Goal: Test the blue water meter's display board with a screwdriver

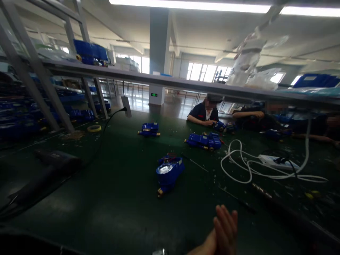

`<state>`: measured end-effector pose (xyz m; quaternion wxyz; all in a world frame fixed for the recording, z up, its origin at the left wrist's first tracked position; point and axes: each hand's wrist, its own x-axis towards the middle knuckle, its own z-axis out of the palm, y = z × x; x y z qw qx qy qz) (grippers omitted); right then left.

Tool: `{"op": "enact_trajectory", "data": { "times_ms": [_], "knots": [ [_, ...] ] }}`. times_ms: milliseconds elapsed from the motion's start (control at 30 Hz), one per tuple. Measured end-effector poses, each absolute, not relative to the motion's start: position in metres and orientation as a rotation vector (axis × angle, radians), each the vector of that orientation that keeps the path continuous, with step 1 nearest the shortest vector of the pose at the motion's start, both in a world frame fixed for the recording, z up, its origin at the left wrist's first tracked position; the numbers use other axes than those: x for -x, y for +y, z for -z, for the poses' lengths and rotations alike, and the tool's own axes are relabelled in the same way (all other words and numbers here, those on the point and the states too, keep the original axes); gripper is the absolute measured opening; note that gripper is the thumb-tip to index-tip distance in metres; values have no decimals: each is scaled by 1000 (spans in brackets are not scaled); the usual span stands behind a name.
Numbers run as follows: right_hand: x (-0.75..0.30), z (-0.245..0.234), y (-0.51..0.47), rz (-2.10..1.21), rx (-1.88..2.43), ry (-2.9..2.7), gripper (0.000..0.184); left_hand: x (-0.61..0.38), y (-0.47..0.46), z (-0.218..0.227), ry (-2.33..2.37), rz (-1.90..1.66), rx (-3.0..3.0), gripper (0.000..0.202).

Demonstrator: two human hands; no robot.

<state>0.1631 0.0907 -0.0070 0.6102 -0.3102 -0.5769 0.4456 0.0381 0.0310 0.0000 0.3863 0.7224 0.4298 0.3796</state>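
Observation:
At the bottom edge, my left hand (204, 247) and my right hand (226, 228) are pressed together, fingers stretched out and pointing upward. They overlap, so part of each is hidden, and nothing shows between them. A shiny metal object (160, 251), perhaps a watch, is cut off by the bottom edge to their left. Ahead of the hands, apart from them, a blue meter (170, 170) with a round glass face and a brass end lies on the green table (114, 202). Two long thin tools, a nearer one (236, 199) and a farther one (196, 163), lie to its right.
More blue meters (149, 129) (203, 140) lie farther back. A dark pistol-shaped tool (57, 161) with a cord is at left, near yellow tape (94, 128). At right are a white power strip (277, 162), its looped cable and a dark rod-like tool (261, 190). Co-workers (204, 112) sit opposite, below a shelf (170, 82).

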Motion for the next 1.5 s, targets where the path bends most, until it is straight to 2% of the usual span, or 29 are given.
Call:
{"op": "enact_trajectory", "data": {
  "times_ms": [33, 67, 133, 267, 367, 533, 700, 767, 900, 1200, 1367, 1500],
  "knots": [
    [-167, 9, 94, -952, 712, -1338, 78, -36, 25, -7, 976, -951, -1838, 76],
    [-169, 11, 97, -921, 731, -1339, 83, -32, 22, -14, 796, -932, -1873, 83],
    [-171, 16, 104, -943, 787, -1329, 93, -23, 19, -25, 797, -919, -2015, 88],
    [-174, 21, 102, -1137, 922, -1231, 80, -13, 25, -25, 998, -616, -2631, 73],
    [-182, 23, 96, -1133, 973, -1200, 78, -11, 32, -11, 1069, -499, -2977, 58],
    [-184, 21, 89, -1217, 997, -1072, 83, -7, 44, 4, 1028, -468, -3276, 56],
    [-162, 2, 66, -1613, 933, -830, 87, -11, 55, 6, 934, -547, -3276, 95],
    [-154, -7, 57, -1752, 919, -679, 86, -13, 54, 5, 921, -572, -3253, 102],
    [-150, -17, 49, -1849, 920, -423, 82, -16, 46, -2, 977, -618, -3249, 94],
    [-152, -14, 40, -1988, 913, -311, 92, -6, 52, -4, 847, -567, -3333, 85],
    [-149, -17, 38, -2069, 868, -307, 84, 8, 59, -1, 860, -674, -3225, 77],
    [-150, -16, 37, -2115, 852, -334, 86, 16, 58, -4, 855, -683, -3174, 78]
  ]
}}
